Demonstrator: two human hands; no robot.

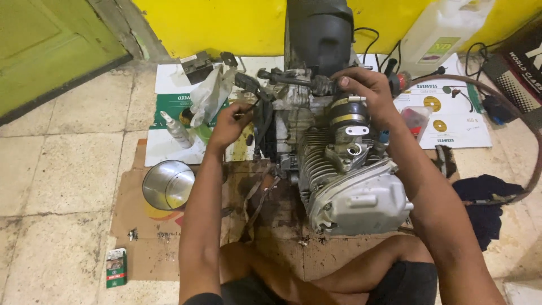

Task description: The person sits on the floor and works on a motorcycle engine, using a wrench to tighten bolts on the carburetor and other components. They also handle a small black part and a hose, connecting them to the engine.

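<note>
Head view: engine is sitting on oily cardboard on the floor, between the knees. Left hand is pinching a dark cable at the engine's left side, grip closed on it. Right hand is clamping the black intake boot on top. Risk: hands are pulling in opposing directions, so the engine could be tipping toward the metal bowl, or the cable snagging.

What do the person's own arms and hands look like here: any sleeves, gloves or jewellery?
Both arms are bare up to the frame edge. The left hand and right hand wear no gloves, and no watch, ring or bracelet shows. Dark shorts show at the bottom.
</note>
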